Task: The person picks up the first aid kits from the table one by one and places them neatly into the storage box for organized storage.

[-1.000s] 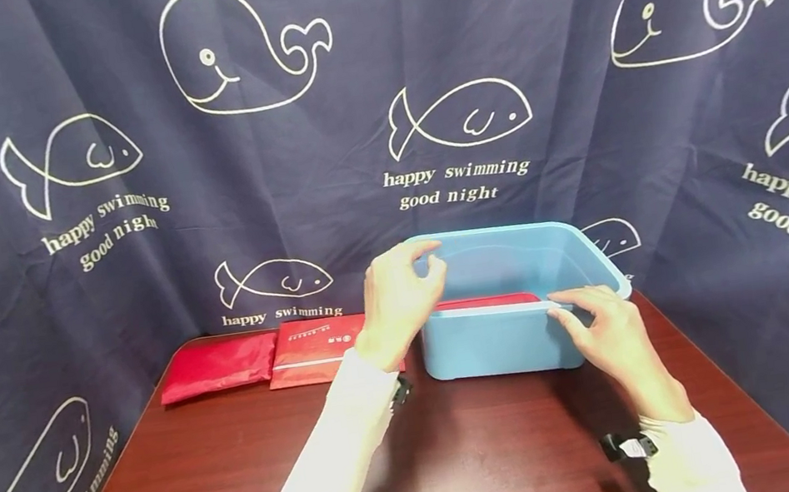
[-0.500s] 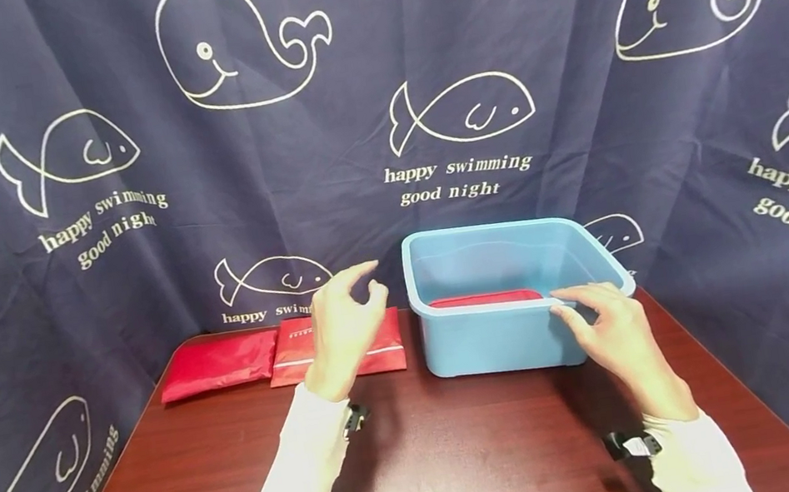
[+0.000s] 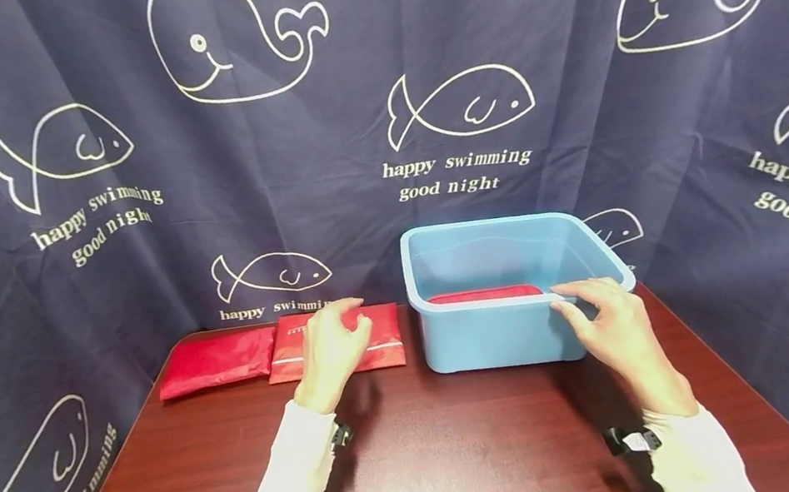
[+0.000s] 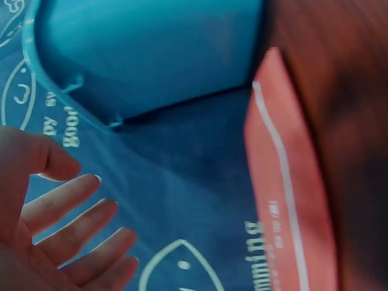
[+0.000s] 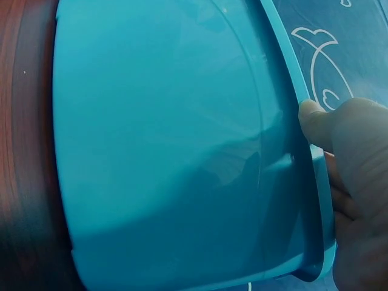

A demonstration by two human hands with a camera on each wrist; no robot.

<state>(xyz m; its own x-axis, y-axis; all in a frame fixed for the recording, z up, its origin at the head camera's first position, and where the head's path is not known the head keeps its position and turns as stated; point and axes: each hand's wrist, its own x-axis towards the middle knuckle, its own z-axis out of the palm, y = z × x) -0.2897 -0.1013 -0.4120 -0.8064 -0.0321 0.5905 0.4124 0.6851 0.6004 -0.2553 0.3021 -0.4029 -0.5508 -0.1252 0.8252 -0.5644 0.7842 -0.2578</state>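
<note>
Striped red packet (image 3: 382, 334): on table (image 3: 459, 438), between plain red packet (image 3: 217, 363) and blue bin (image 3: 494, 337)
Left hand (image 3: 330, 347): fingers loosely parted, holding nothing
Right hand (image 3: 615, 326): pinches the bin's rim
Packet surface: seems smooth, a shallow pinch may slip
Bin: one-sided pull could tip it

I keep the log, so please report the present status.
Left hand empty, near white-striped red packet. Right hand gripping blue bin. Red item inside. No obstruction visible.

Blue bin (image 3: 501, 336), white-striped red packet (image 3: 382, 333), brown table (image 3: 466, 429), whale-patterned navy curtain (image 3: 351, 151)
</note>
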